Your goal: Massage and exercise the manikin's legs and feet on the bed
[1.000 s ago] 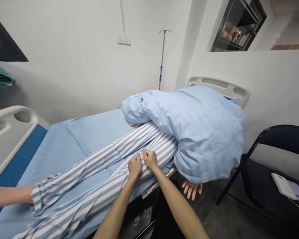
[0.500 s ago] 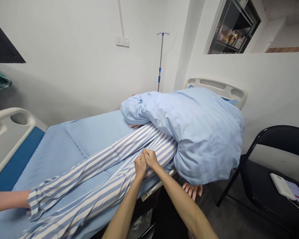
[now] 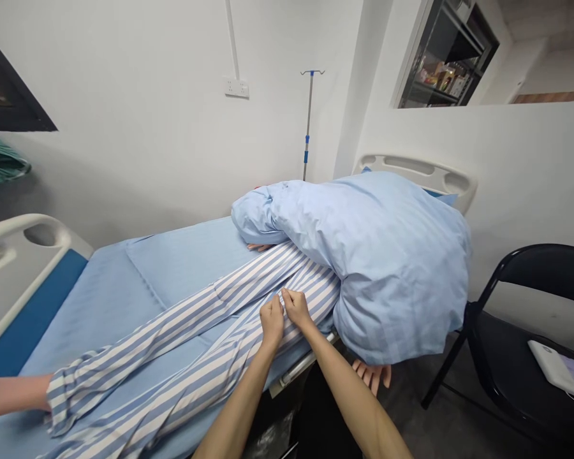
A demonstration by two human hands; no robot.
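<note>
My left hand [image 3: 272,317] and my right hand [image 3: 296,308] are both closed into fists, side by side with a narrow gap between them. They are over the near thigh of the blue-and-white striped trousers [image 3: 234,344], worn by a figure lying on the bed. What the fingers hold, if anything, is hidden. A light blue quilt [image 3: 387,255] is heaped over the figure's upper body, just right of my hands. One hand of the figure [image 3: 373,375] hangs below the quilt at the near side. A bare lower leg [image 3: 14,394] sticks out of the far trouser leg.
The bed sheet [image 3: 186,255] is light blue. A footboard [image 3: 9,280] stands left, a headboard [image 3: 411,167] at the back right. Behind the bed rises a drip stand [image 3: 309,121]. On the right, a black folding chair [image 3: 502,363] holds a white device [image 3: 555,364] with a cable.
My fists, touching before, have parted slightly, and the right one has shifted a little to the right. The view has tilted up slightly. The quilt and trousers lie much the same.
</note>
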